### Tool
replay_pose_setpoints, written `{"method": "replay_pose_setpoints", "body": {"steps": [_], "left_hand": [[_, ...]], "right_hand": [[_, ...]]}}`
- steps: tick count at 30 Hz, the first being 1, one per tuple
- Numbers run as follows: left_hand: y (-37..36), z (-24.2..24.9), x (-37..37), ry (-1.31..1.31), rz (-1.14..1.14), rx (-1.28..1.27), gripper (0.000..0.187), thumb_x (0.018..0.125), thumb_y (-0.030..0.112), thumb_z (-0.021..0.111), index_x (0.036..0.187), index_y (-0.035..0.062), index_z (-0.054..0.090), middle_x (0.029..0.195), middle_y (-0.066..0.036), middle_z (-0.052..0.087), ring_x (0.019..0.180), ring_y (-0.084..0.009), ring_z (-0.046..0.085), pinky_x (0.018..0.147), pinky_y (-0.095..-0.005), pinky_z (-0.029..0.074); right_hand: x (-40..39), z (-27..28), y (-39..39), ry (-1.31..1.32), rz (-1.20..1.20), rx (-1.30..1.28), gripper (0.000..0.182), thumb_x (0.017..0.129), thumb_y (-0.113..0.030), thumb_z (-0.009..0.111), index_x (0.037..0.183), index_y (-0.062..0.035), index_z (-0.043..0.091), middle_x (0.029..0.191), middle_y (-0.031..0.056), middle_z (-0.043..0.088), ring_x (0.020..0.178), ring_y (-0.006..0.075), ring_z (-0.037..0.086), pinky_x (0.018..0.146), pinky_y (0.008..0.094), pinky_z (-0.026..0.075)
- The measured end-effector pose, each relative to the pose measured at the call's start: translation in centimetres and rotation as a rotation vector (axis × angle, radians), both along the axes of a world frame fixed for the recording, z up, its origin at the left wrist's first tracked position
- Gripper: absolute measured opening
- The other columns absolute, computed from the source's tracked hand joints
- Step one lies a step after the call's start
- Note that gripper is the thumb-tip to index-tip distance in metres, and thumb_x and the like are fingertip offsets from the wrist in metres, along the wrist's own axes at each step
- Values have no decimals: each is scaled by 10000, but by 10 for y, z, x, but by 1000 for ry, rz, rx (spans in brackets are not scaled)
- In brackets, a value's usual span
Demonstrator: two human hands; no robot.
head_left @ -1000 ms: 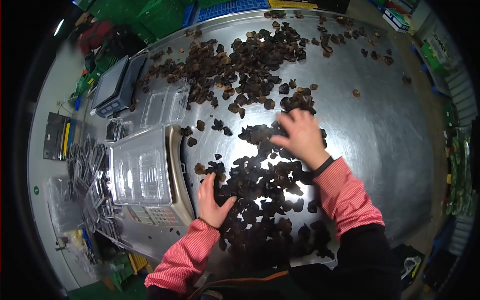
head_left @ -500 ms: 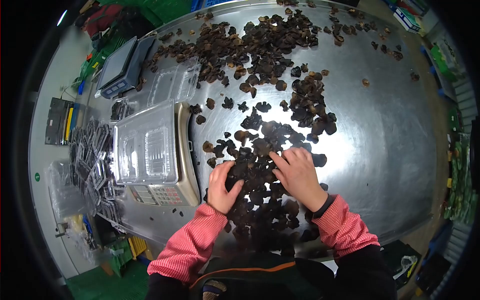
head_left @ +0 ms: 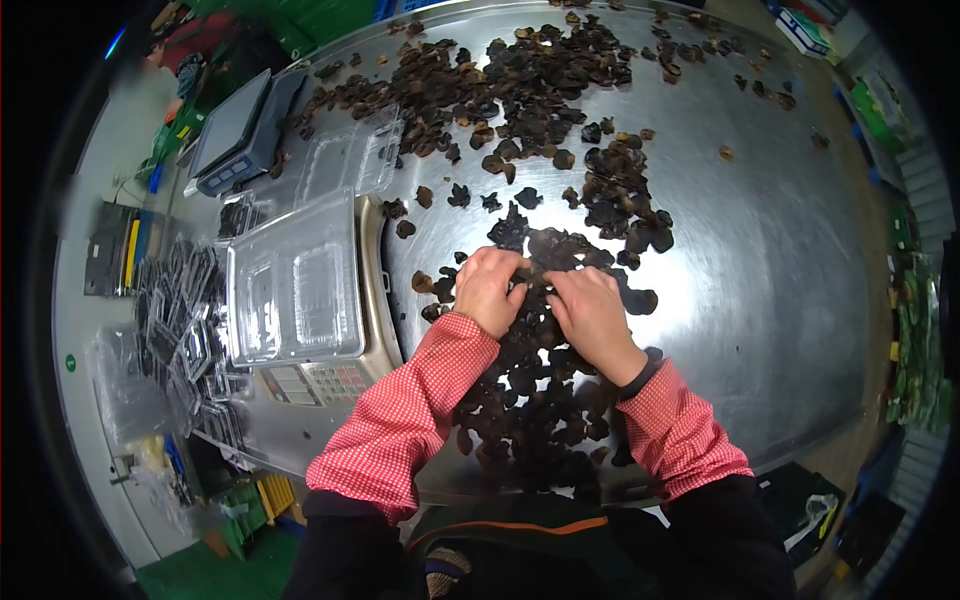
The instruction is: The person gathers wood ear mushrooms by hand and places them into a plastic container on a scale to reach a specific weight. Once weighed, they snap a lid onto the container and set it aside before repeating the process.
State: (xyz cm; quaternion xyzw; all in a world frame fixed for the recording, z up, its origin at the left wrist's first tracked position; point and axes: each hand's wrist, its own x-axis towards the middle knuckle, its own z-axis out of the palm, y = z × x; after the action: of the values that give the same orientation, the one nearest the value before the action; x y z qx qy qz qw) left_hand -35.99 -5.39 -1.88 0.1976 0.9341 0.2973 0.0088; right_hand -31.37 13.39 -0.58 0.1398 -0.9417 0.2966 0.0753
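Dark brown, curled fungus-like pieces (head_left: 530, 350) lie in a loose heap on the metal table (head_left: 760, 260). Over the upper part of this heap is my left hand (head_left: 490, 290), its thumb and fingers bent and apart, the fingertips among the pieces. My right hand (head_left: 592, 312) rests just to the right, thumb and index finger spread, touching the same pieces. The two hands' fingertips nearly meet. Whether a piece is pinched under them is hard to see. Left of my hands, a clear plastic tray (head_left: 295, 280) sits on a scale (head_left: 372, 330).
A larger spread of dark pieces (head_left: 530, 85) covers the back of the table. A second scale (head_left: 235, 130) stands at the back left, near clear trays (head_left: 345, 155). Many stacked plastic containers (head_left: 185, 320) lie at the left edge. Green crates are beyond the table.
My left hand has moved up and to the right, closer to my right hand. Some pieces near the heap's upper part have shifted. My right hand has moved slightly.
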Motion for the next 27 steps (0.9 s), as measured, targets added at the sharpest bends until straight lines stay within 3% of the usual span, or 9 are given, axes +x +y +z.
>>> {"method": "replay_pose_setpoints", "body": {"steps": [1, 7, 10, 11, 18, 20, 23, 26, 27], "left_hand": [[1, 3, 1, 5, 41, 51, 207, 771, 103, 743, 970, 115, 684, 1043, -64, 647, 1133, -319, 556, 985, -426, 424], [2, 36, 23, -10, 77, 235, 138, 797, 98, 747, 907, 53, 676, 949, -87, 683, 943, -280, 625, 875, -364, 481], [7, 53, 61, -269, -26, 514, 137, 845, 45, 730, 958, 31, 654, 939, -23, 670, 892, -125, 639, 810, -268, 503], [11, 51, 77, -437, -42, 642, 131, 846, 38, 729, 958, 29, 660, 911, -34, 671, 861, -127, 647, 790, -266, 514], [-2, 45, 167, -1061, -330, 788, 178, 930, 77, 681, 1096, 16, 659, 919, -16, 675, 841, -53, 619, 778, -228, 516], [-21, 50, 163, -969, -374, 651, 184, 909, 71, 692, 1089, 37, 679, 973, -52, 689, 889, -91, 655, 797, -255, 534], [-46, 40, 140, -612, -221, 536, 218, 868, 51, 703, 1085, 58, 688, 976, -73, 683, 874, -159, 666, 799, -297, 540], [-61, 36, 100, -248, -89, 369, 326, 808, 78, 735, 1127, 66, 669, 1039, -113, 656, 990, -268, 627, 917, -374, 495], [-63, 35, 90, -182, -84, 312, 375, 796, 88, 741, 1161, 76, 654, 1089, -127, 639, 1051, -296, 595, 959, -387, 466]], "right_hand": [[0, 3, 2, 28, -7, 8, 274, 849, -153, 692, 1113, -94, 647, 943, 57, 599, 978, 255, 571, 927, 417, 415], [31, 59, 11, 202, -117, 53, 338, 821, -218, 745, 1114, -80, 652, 940, 74, 573, 968, 267, 569, 897, 385, 445], [66, 79, 5, -146, -159, -368, 407, 811, -233, 778, 1155, -71, 635, 933, 75, 562, 914, 251, 578, 773, 337, 485], [79, 78, 8, -249, -122, -506, 429, 816, -192, 789, 1184, -58, 616, 924, 57, 538, 807, 177, 575, 650, 277, 470], [214, 76, 79, -948, -193, -777, 322, 846, -88, 747, 1144, -54, 630, 909, -24, 593, 795, 63, 559, 680, 235, 473], [257, 89, 107, -1186, -304, -804, 255, 854, -100, 739, 1091, -46, 660, 858, -6, 633, 759, 67, 604, 618, 242, 483], [303, 90, 123, -1243, -400, -36, 172, 889, -181, 713, 953, -30, 663, 716, 57, 625, 594, 116, 611, 546, 297, 474], [296, 77, 115, -876, -277, 43, 233, 904, -255, 688, 909, -23, 666, 699, 103, 638, 626, 190, 654, 565, 340, 490], [264, 96, 93, -1044, -456, -302, 261, 892, -267, 685, 925, -10, 660, 715, 107, 640, 658, 278, 653, 618, 370, 499]]}}
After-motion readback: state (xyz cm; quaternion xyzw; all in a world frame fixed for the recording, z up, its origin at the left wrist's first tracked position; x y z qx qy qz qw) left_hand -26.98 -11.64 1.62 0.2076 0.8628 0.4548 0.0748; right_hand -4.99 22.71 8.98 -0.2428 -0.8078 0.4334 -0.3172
